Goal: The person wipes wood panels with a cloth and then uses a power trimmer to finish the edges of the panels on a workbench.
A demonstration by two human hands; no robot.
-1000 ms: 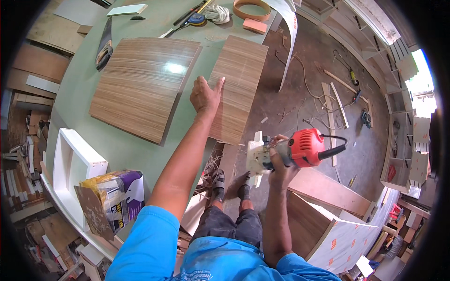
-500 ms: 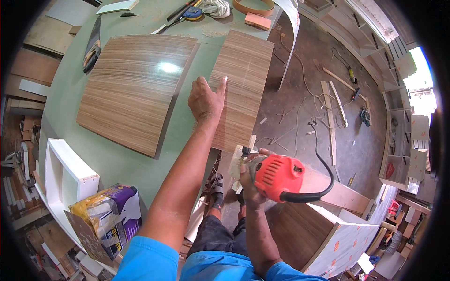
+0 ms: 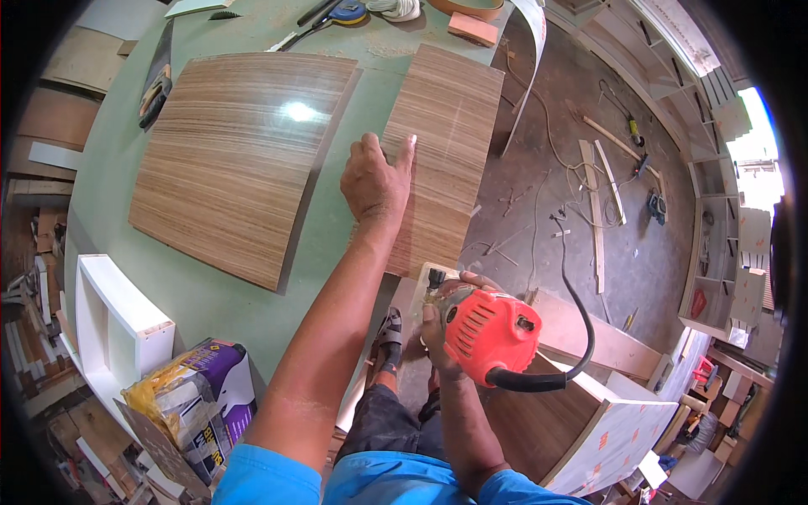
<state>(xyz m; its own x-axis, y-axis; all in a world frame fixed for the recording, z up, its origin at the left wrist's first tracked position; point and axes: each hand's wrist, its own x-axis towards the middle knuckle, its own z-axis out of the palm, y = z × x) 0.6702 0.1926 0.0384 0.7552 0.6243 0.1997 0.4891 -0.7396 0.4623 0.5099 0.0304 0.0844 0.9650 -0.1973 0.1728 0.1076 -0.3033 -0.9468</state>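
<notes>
Rounded, slotted red power tool [image 3: 491, 333] beside streaky wood-grain board [image 3: 448, 118]

A cabinet-making workshop is surrounding the person. On the green desk [image 3: 220, 299], a handsaw [image 3: 157, 88] and a blue tape measure [image 3: 348, 12] are lying about, and sawdust [image 3: 390, 51] is speckling the surface. A wide wood-grain panel [image 3: 236, 160] and a narrower panel [image 3: 450, 143] are resting there, while a corded red router [image 3: 492, 332] is being held near the latter's end. Timber strips [image 3: 592, 215] and loose cords are lying across the bare, stained floor [image 3: 513, 198]. Open cabinet carcasses [image 3: 717, 177] are lining the far side, and board offcuts [image 3: 34, 324] are piling up at left.
</notes>
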